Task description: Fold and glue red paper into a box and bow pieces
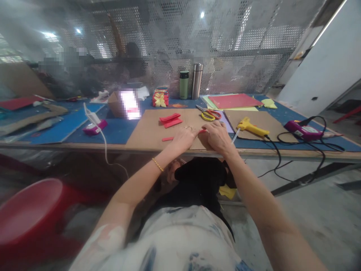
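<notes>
My left hand (184, 139) and my right hand (217, 136) are close together over a sheet of brown cardboard (149, 126) at the table's front edge. Between their fingertips shows a small piece of red paper strip (202, 131), pinched by both; the fingers cover most of it. A second red strip (167, 139) lies flat just left of my left hand. Behind that hand rests a folded piece of red paper (170, 120). Scissors (211, 114) with yellow and red handles lie beyond my right hand. To its right, a yellow glue gun (252, 127) rests on cardboard.
Purple power sockets (304, 130) with black cables sit at right, another purple socket (95, 127) with a white cable at left. A lit phone (130, 104), a green tumbler (184, 85), a steel flask (197, 81) and red paper sheets (235, 100) stand or lie behind.
</notes>
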A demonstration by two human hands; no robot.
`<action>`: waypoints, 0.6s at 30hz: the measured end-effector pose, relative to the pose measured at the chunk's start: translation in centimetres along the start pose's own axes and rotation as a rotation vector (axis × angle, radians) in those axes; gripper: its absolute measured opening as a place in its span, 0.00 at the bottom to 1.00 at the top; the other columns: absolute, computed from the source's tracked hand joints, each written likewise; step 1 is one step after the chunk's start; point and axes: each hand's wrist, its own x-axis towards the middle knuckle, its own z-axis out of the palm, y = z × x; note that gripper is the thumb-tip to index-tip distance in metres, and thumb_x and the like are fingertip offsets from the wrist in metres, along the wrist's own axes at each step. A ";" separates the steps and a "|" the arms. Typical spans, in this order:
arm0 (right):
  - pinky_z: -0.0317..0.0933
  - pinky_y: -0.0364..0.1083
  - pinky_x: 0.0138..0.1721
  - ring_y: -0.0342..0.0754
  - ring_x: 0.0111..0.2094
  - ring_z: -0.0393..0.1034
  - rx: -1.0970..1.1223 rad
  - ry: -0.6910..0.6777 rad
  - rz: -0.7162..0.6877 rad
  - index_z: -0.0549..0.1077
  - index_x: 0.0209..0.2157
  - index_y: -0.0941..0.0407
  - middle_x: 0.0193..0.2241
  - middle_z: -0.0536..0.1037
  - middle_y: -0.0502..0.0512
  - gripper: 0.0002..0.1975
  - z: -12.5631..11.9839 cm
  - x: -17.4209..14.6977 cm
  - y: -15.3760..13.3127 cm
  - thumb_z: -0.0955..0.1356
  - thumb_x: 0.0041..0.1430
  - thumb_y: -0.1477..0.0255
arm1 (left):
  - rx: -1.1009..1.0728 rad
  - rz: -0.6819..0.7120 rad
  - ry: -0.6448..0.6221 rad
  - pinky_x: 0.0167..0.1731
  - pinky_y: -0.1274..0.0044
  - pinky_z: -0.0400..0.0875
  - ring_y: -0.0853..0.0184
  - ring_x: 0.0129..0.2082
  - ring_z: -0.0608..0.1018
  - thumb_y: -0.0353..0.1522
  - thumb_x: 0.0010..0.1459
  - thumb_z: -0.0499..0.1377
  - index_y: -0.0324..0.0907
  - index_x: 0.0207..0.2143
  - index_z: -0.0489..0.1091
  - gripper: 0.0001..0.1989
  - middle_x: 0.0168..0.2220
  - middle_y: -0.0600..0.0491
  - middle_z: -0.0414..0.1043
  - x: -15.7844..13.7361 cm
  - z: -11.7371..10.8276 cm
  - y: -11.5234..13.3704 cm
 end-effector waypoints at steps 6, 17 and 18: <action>0.54 0.55 0.51 0.60 0.49 0.69 0.037 0.079 -0.024 0.81 0.43 0.56 0.42 0.85 0.65 0.17 0.3 -0.2 0.2 0.62 0.63 0.81 | -0.045 0.002 0.060 0.46 0.68 0.70 0.58 0.44 0.76 0.26 0.74 0.50 0.41 0.57 0.79 0.20 0.43 0.42 0.74 -0.4 0.4 -0.4; 0.57 0.60 0.51 0.71 0.57 0.68 -0.309 -0.099 0.553 0.77 0.57 0.70 0.55 0.77 0.86 0.24 -7.9 -2.8 8.4 0.63 0.68 0.70 | -0.011 -0.051 0.038 0.48 0.67 0.65 0.57 0.46 0.72 0.29 0.75 0.51 0.42 0.54 0.81 0.19 0.45 0.42 0.72 -1.2 0.2 0.2; 0.58 0.59 0.50 0.72 0.55 0.70 -0.330 -0.208 0.598 0.78 0.55 0.72 0.54 0.78 0.88 0.24 -7.9 -3.0 8.9 0.65 0.68 0.69 | -0.006 -0.046 0.036 0.48 0.68 0.65 0.57 0.47 0.72 0.29 0.75 0.50 0.42 0.54 0.80 0.19 0.45 0.42 0.73 -1.2 0.2 0.4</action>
